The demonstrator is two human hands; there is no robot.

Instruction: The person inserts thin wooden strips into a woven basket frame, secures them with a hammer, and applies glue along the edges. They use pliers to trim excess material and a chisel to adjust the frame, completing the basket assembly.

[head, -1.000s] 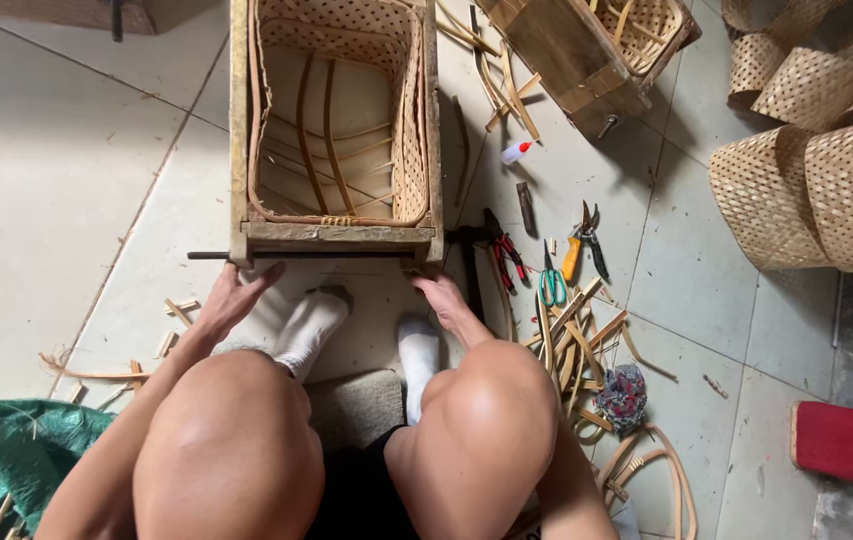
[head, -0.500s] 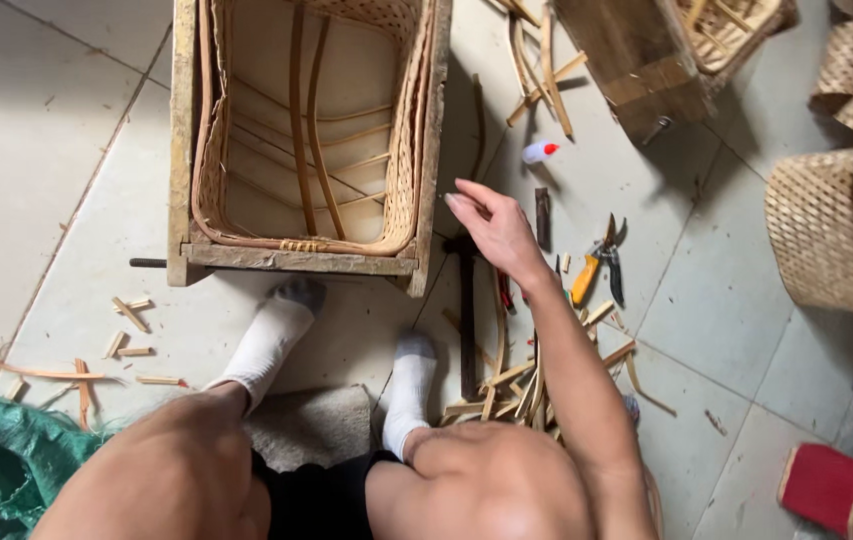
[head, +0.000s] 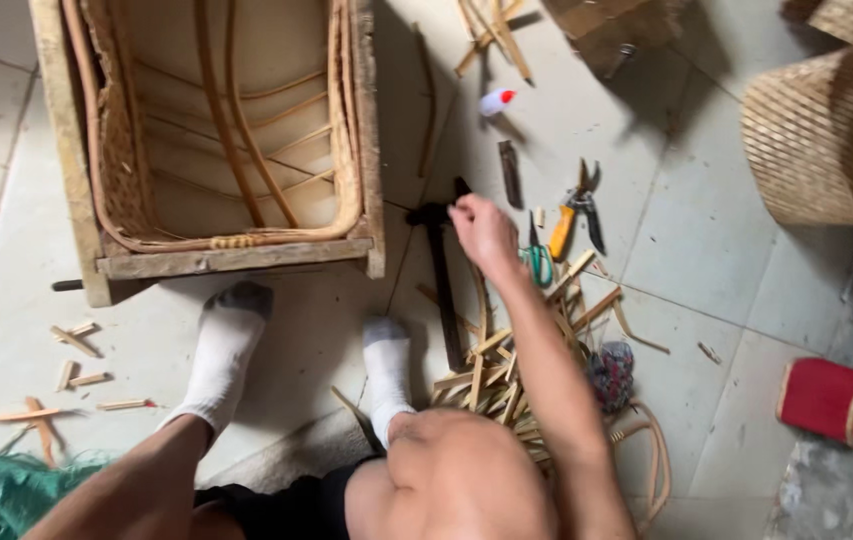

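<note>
Since half a second ago the right hand (head: 484, 232) has dropped from beside the corner of the wooden frame down to the hammer (head: 443, 275) on the floor, and the view has shifted closer. The fingers rest on the hammer's dark head, curled over it, but whether they have closed around it cannot be told. The hammer lies on the pale floor tiles just right of the frame's near right corner, its handle running toward the person's right foot (head: 387, 372). The left hand is out of view; only the forearm shows at the bottom left. Just right of the hand lie green-handled scissors (head: 538, 259) and orange-handled cutters (head: 576, 208), with a dark flat blade (head: 510, 173) above them. A pile of cane strips (head: 506, 370) sits under the right forearm. The frame (head: 216, 140), a wooden box with woven cane inside, stands ahead of both white-socked feet. Woven baskets (head: 826, 140) stand at the upper right, and a red cylinder (head: 831, 400) lies at the lower right.
</note>
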